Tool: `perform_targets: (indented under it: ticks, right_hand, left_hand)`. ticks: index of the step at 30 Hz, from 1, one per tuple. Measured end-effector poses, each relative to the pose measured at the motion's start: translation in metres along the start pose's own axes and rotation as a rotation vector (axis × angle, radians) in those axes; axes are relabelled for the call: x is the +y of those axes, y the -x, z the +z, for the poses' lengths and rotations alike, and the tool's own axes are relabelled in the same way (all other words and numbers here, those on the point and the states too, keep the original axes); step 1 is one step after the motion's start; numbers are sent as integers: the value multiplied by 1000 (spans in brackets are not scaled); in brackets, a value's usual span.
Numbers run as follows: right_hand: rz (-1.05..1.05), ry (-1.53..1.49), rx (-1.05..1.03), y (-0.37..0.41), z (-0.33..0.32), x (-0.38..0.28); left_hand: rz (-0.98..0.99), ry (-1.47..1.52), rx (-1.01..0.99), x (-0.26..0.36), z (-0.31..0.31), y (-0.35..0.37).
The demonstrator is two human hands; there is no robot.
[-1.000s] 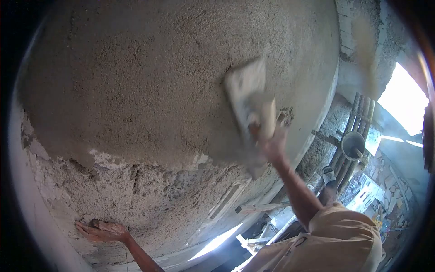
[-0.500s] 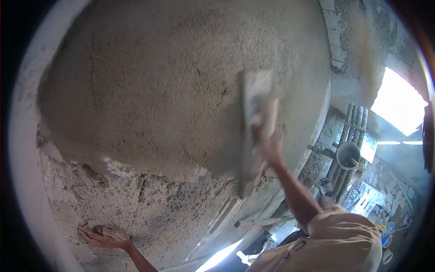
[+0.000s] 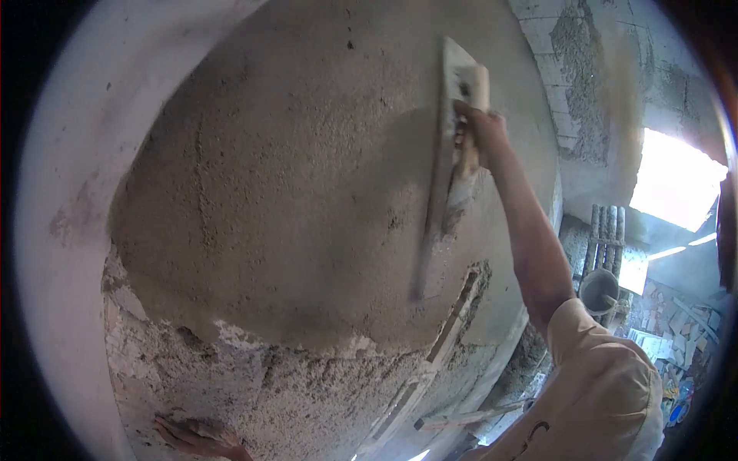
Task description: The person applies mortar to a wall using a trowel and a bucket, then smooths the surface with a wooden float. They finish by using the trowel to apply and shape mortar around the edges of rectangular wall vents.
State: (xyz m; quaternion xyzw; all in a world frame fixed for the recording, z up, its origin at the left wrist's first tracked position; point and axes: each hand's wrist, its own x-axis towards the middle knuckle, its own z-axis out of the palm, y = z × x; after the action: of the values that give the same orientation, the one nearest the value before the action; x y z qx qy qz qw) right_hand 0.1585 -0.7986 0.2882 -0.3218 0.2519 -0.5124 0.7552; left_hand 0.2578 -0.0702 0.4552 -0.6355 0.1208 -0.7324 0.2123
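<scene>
My right hand (image 3: 480,131) is wrapped around the handle of a long plastering float (image 3: 440,223). The float stands nearly upright in view, its flat side toward the wet grey plaster (image 3: 292,177) on the wall. Its lower end is slightly blurred. At the bottom left, my left hand (image 3: 201,439) lies by the rough, uncovered strip of wall (image 3: 307,392), fingers stretched out. I make out no tool in it, and the frame's lower edge cuts off part of that hand.
A pale, smooth border (image 3: 69,223) curves along the left. On the right, a bucket (image 3: 600,292) sits by several poles (image 3: 606,238), with rubble (image 3: 684,326) beyond. A narrow strip (image 3: 453,319) runs along the lower wall. Bright light enters an opening (image 3: 676,180).
My right hand has moved the float up along the plaster. The view has shifted, and my left hand now sits lower in the picture, partly cut off.
</scene>
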Motion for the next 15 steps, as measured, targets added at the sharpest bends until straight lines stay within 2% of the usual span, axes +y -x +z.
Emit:
perform_targets:
  ticks: [3,6,8,9,12,13,15]
  right_hand:
    - [158,-173,84,-67,-37,19]
    - [132,-232,85,-135,-42,-1]
    - [65,-263,-60,-190,-38,-25]
    - [31,-255,-105,-195,-23,-51]
    - [-133,-221,-211,-173,25,-102]
    - [-184,-172,-240,-155,44,-107]
    - [-338,124,-272,-127,58,-84]
  left_hand:
    - [-73,4,-88,0,-3,4]
    - [-114,212,-14,25,-17,-13]
    - [-180,235,6,33,-13,-16]
    - [-217,241,22,33,-11,-18]
    - [-131,146,1,30,-10,-16]
    - [-162,133,-27,26,-9,-9]
    - [-212,111,-78,15,-3,-1]
